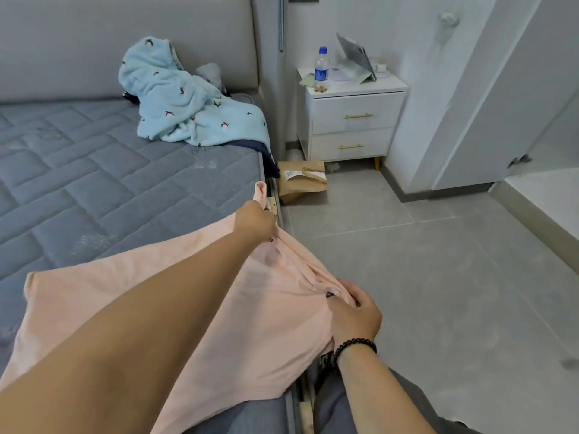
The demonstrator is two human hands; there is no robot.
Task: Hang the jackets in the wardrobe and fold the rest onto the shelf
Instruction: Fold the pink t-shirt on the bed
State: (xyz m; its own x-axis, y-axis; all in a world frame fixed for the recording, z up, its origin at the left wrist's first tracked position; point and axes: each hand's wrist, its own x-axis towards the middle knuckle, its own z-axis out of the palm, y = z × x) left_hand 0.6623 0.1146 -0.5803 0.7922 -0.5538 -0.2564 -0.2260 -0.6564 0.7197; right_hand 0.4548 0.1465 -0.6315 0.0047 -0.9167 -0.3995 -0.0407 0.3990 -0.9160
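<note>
Presently, a pink garment (pixel 131 311) is spread over the near corner of the grey quilted mattress (pixel 94 170), in the lower left of the frame, with its right side drawn past the bed's edge. The left hand (pixel 254 221) is stretched forward at frame centre, its grip clenched on a bunched end of the cloth that sticks up just above the mattress edge. The right hand (pixel 355 311), with a dark bead bracelet (pixel 354 347) worn at the wrist, is held lower right of centre, its fingers curled round gathered folds of the same garment, off the side of the bed. A light blue fleece jacket (pixel 188 101) is heaped at the far right corner of the mattress, against the headboard, well apart from both hands. Open grey floor tiles (pixel 438 277) are seen to the right. A brown paper bag (pixel 302 181) is lying on the floor beside the bed edge, before a white nightstand (pixel 354 120).
</note>
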